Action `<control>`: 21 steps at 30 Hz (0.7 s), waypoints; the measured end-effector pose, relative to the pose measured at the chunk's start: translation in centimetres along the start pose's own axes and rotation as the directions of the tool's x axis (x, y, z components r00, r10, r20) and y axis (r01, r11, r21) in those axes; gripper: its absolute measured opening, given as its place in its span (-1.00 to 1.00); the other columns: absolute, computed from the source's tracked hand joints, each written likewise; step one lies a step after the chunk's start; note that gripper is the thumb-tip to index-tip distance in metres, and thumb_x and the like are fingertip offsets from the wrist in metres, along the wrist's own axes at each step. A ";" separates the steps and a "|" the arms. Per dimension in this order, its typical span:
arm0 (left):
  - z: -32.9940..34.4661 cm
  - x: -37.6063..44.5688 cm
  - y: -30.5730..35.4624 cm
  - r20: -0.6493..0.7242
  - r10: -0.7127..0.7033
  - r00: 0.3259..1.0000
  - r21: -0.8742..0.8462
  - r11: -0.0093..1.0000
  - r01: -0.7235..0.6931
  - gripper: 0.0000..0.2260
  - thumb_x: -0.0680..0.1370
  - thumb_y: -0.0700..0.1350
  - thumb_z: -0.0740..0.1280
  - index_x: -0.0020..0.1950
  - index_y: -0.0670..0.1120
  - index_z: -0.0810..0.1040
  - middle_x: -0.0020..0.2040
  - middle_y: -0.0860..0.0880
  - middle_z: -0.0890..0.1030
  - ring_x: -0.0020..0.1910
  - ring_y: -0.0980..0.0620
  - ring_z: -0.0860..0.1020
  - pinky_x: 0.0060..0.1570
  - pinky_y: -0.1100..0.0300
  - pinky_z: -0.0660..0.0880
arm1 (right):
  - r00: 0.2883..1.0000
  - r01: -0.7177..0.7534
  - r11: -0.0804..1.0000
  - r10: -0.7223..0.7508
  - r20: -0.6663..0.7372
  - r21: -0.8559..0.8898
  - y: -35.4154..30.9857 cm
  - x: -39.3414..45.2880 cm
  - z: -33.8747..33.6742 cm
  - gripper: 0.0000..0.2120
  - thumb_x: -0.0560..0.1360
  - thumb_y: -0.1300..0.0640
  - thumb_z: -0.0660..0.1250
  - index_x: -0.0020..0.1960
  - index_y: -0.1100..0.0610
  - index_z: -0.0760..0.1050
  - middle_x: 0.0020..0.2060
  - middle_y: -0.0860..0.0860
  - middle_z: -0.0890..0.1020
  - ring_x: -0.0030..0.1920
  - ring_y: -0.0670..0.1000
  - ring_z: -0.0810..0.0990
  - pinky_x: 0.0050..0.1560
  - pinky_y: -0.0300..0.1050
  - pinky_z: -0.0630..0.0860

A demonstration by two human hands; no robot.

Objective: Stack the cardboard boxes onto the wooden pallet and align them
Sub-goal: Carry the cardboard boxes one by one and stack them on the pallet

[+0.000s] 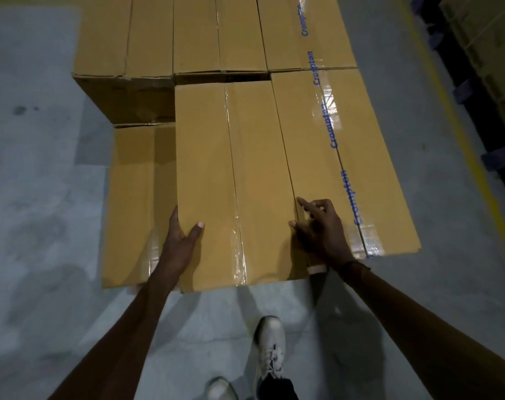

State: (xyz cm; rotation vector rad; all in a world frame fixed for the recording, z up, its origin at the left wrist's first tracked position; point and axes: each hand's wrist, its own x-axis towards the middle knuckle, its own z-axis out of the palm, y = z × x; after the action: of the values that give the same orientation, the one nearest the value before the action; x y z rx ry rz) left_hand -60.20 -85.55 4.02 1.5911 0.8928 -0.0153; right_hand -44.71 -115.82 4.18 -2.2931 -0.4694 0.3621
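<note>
- A person's left hand [179,244] grips the near left edge of a long cardboard box [237,183], thumb lying flat on the top face and fingers wrapped down the left side, out of sight.
- The right hand [317,226] rests on the same box's near right edge, where it meets the neighbouring carton; the forefinger is stretched along the seam, the thumb points left across the top, and the other fingers are curled loosely.
- The held box lies in the top layer of the stack, its near end overhanging toward the person, its far end just short of the row behind. Clear tape runs down its length.
- Touching it on the right is a Crompton-taped box [346,157], level with it, with blue lettering along its tape.
- To the left, one layer lower, a lower box [136,203] shows its top face, partly shaded by the held box.
- Behind, a back row of boxes [199,33] spans the far side of the stack at about the same height as the held box; the leftmost carton's near corner is crumpled.
- The wooden pallet is hidden beneath the cartons.
- The stack stands on a grey concrete floor [37,168]; a yellow floor line [473,157] runs along the right side, with dark racking [476,90] beyond it.
- A white shoe [270,347] stands on the floor just short of the stack's near edge.
</note>
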 end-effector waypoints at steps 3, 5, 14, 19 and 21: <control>0.2 -2.6 -1.2 -0.014 -0.005 1.000 0.003 1.000 0.005 -0.35 0.68 0.02 0.36 0.69 0.11 0.12 0.45 0.12 0.40 0.40 0.07 0.39 0.35 0.13 0.31 | 0.998 0.034 0.999 -0.036 0.043 0.041 0.9 -3.3 -0.6 -0.36 0.48 -0.21 0.51 0.50 -0.02 0.50 0.22 0.03 0.43 -0.10 -0.13 0.55 -0.02 -0.40 0.46; 0.4 -4.0 -1.9 -0.023 -0.009 1.000 -0.006 1.000 0.009 -0.36 0.68 0.04 0.35 0.69 0.12 0.12 0.42 0.15 0.39 0.38 0.10 0.37 0.33 0.14 0.30 | 0.996 0.061 0.996 -0.065 0.069 0.060 1.4 -5.1 -0.7 -0.31 0.42 -0.20 0.54 0.49 -0.06 0.48 0.22 0.01 0.42 -0.05 -0.19 0.52 0.03 -0.45 0.44; 1.5 -6.3 -5.0 -0.160 0.044 0.986 -0.002 0.999 -0.045 -0.37 0.65 0.20 0.35 0.68 0.14 0.21 0.55 0.07 0.44 0.45 0.06 0.40 0.48 0.03 0.35 | 0.977 0.171 0.985 -0.172 0.130 0.018 2.7 -6.4 -1.0 0.00 0.17 -0.15 0.70 0.53 0.12 0.49 0.24 0.09 0.39 0.21 -0.13 0.41 0.27 -0.55 0.33; 2.3 -6.4 -4.7 -0.229 0.103 0.968 0.006 0.994 -0.105 -0.46 0.67 0.14 0.35 0.63 0.08 0.32 0.43 0.12 0.50 0.37 0.11 0.45 0.36 0.16 0.36 | 0.965 0.181 0.981 -0.190 0.183 0.063 3.2 -6.2 -1.2 0.07 0.13 -0.10 0.74 0.56 0.11 0.44 0.28 0.11 0.37 0.23 -0.15 0.41 0.38 -0.48 0.33; 2.3 -6.5 -4.6 -0.232 0.116 0.966 0.006 0.993 -0.118 -0.45 0.67 0.12 0.35 0.64 0.07 0.33 0.46 0.08 0.50 0.37 0.11 0.44 0.37 0.17 0.36 | 0.964 0.183 0.978 -0.198 0.175 0.098 3.1 -6.3 -1.1 0.04 0.15 -0.11 0.71 0.55 0.12 0.45 0.28 0.11 0.37 0.25 -0.16 0.41 0.41 -0.45 0.34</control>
State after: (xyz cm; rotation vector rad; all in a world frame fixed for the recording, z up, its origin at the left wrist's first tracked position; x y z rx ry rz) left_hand -66.16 -91.15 2.70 1.6587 0.9749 0.2621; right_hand -49.24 -121.25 3.45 -2.1241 -0.7496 0.4897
